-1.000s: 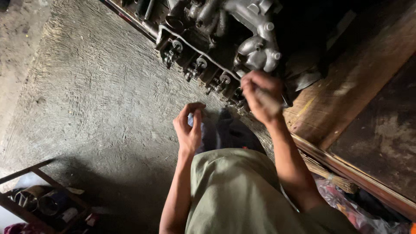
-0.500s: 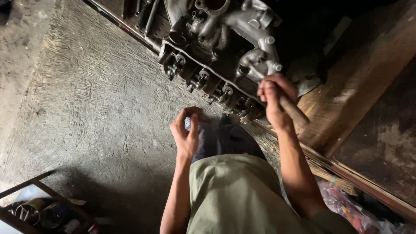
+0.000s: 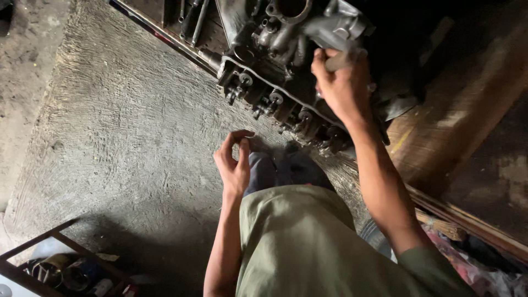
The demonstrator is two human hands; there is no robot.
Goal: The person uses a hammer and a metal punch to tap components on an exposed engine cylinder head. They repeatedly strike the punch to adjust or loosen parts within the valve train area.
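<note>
Gripping a pale tool handle (image 3: pixel 342 59) with the right hand (image 3: pixel 340 88), fingers wrapped tight around it, right up against the top of a greasy engine block (image 3: pixel 286 66). Probably holding it that high for leverage on something among the cast housings, though the working end is hidden behind the hand. Hanging loose below, the left hand (image 3: pixel 234 159), thumb and fingertips pinched together, maybe on something tiny, can't really tell what. Sitting on rough, scored concrete floor (image 3: pixel 121 143), that block, all dull grey metal with a row of round valve springs (image 3: pixel 258 99) along its edge. Leaning nearby, worn wooden planks (image 3: pixel 467 126). Lurking bottom left, a rusty metal frame (image 3: pixel 38 247) with tins inside.
</note>
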